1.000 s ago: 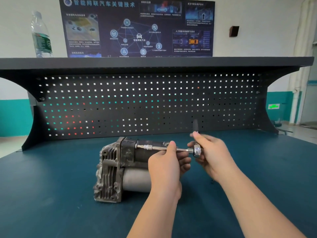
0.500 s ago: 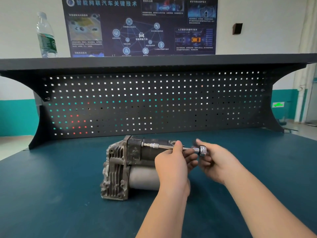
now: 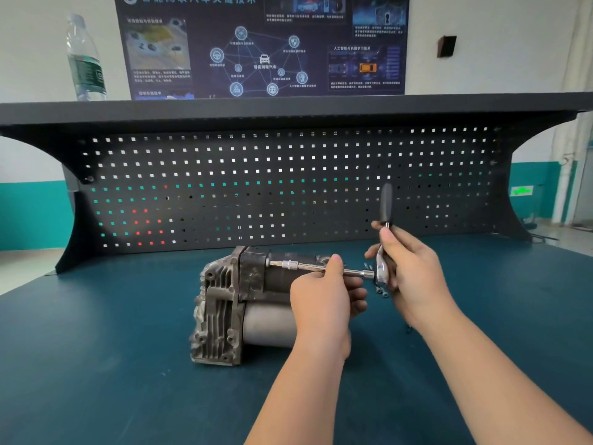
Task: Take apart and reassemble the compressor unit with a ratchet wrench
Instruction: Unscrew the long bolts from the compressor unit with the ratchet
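Note:
A grey, finned compressor unit point(image 3: 221, 309) lies on the blue-green bench, its round motor can pointing toward me. A chrome extension bar point(image 3: 298, 266) runs level from a socket on the unit's upper face to the ratchet wrench point(image 3: 382, 268) on the right. My left hand point(image 3: 324, 293) is closed around the middle of the bar. My right hand point(image 3: 407, 271) grips the wrench near its head, and the black handle point(image 3: 386, 200) stands upright above it.
Several small loose bolts point(image 3: 380, 289) lie on the bench point(image 3: 96, 364) between my hands. A black pegboard back panel point(image 3: 256, 187) with a shelf rises behind. A water bottle point(image 3: 85, 59) stands on the shelf at left.
The wrench handle has swung from low behind my right hand up to vertical. My left hand has stayed on the bar. The camera has shifted slightly.

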`<move>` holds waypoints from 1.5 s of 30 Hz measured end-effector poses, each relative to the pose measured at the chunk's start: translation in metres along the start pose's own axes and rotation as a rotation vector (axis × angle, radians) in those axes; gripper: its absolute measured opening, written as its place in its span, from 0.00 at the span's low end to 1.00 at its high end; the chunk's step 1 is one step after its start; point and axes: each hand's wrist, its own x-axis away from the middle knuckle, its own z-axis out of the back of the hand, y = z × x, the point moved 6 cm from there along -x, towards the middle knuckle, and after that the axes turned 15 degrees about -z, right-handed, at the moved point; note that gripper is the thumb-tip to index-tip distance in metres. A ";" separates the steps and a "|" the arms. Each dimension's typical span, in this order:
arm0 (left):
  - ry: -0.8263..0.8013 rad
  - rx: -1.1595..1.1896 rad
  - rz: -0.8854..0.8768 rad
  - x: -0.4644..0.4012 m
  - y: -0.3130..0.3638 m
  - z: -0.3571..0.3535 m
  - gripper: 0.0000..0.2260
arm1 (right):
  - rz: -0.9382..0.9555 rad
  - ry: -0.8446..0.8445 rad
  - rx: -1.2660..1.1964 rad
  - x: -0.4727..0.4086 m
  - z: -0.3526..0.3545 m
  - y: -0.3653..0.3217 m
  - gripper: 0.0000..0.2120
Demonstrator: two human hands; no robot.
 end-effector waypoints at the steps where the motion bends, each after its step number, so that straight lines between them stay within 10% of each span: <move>1: 0.005 0.013 0.005 0.001 0.000 0.000 0.12 | -0.116 0.007 -0.075 -0.002 0.001 0.009 0.08; 6: 0.012 0.032 -0.003 0.000 0.000 0.000 0.12 | -0.540 -0.034 -0.328 -0.002 -0.001 0.039 0.11; 13: -0.046 -0.040 -0.048 -0.003 -0.003 -0.003 0.17 | 0.342 -0.011 0.263 0.013 -0.005 -0.027 0.11; 26: -0.025 -0.010 -0.033 -0.001 0.002 -0.002 0.14 | 0.406 -0.090 0.098 0.021 -0.007 -0.028 0.07; 34: 0.013 0.017 -0.011 0.000 0.000 -0.001 0.12 | -0.387 -0.035 -0.242 -0.006 0.003 0.029 0.08; 41: -0.012 0.016 -0.010 0.000 0.002 -0.001 0.12 | 0.335 0.052 0.216 0.017 -0.001 -0.028 0.07; 45: -0.013 0.063 0.005 0.000 0.001 -0.003 0.10 | 0.197 0.137 0.213 0.010 0.002 -0.015 0.09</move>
